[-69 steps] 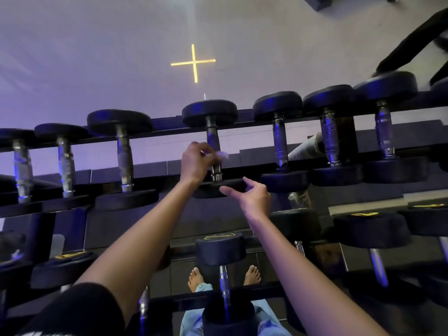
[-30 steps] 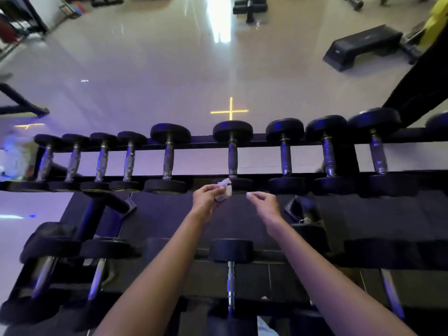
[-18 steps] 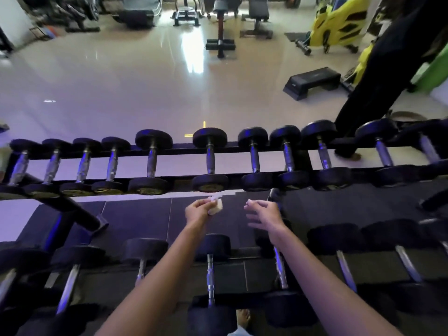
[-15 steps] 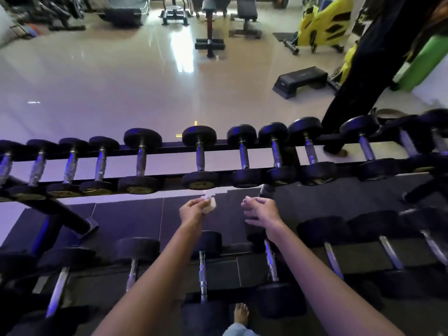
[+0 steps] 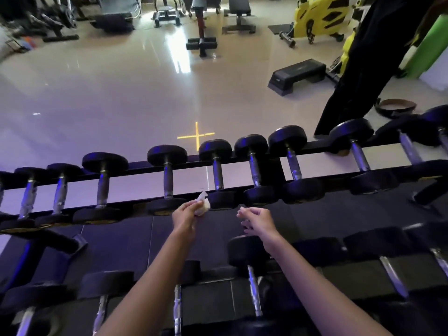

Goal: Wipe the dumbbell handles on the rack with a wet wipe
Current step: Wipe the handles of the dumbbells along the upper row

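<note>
My left hand (image 5: pixel 186 215) pinches the crumpled white wet wipe (image 5: pixel 202 205) mid-frame, right hand (image 5: pixel 258 220) loosely curled, empty; I'd wrap it round the steel dumbbell handle (image 5: pixel 217 174) just above (full length).

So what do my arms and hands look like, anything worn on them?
Nothing worn that shows. The left hand and right hand have no gloves, neither wrist carries a watch or band, and both arms are uncovered down to the picture's edge, no sleeve in view.

One head-worn wide-angle view looks forward and down, close over the rack (image 5: pixel 138 165), gym floor (image 5: pixel 121 93) beyond.
</note>
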